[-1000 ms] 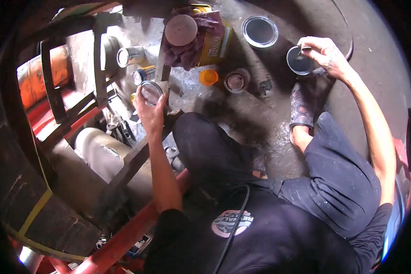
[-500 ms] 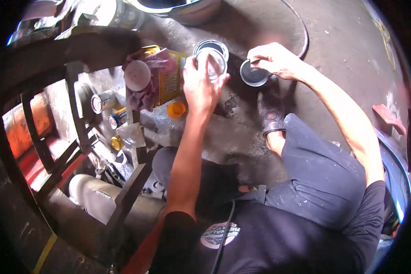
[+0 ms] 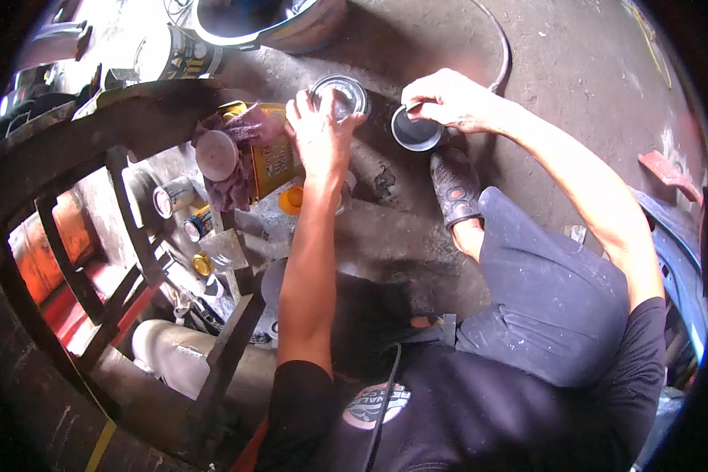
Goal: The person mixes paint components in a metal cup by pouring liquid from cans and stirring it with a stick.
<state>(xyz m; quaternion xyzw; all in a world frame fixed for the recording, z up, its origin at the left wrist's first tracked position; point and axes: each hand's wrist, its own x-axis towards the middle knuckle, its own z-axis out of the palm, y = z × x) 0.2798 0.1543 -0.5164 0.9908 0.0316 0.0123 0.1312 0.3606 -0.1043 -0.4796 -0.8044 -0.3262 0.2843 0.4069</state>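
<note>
My left hand (image 3: 322,134) reaches over a round metal can (image 3: 340,96), fingers spread and thumb out by its near rim. The can's top looks grey and shiny. My right hand (image 3: 452,102) is pinched over the rim of a small round cup (image 3: 417,132) with dark grey contents. What the pinch holds, if anything, is hidden by the fingers. Beside my left forearm, a pale see-through container (image 3: 345,194) shows in part. Left of that hand stands a yellow rectangular tin (image 3: 274,167), with a purplish rag (image 3: 232,185) and a whitish round lid-like disc (image 3: 216,155) by it.
An orange cap (image 3: 291,200) lies near the tin. A dark slatted metal frame (image 3: 122,197) fills the left side, with small cans (image 3: 173,197) behind it. A large tub (image 3: 307,27) stands at the back, a hose (image 3: 502,47) to its right. My shoe (image 3: 455,189) is just below the cup.
The clear container that my left hand held over the can is out of its grasp, and the fingers have spread. My right hand stays at the cup. The whole view has shifted slightly.
</note>
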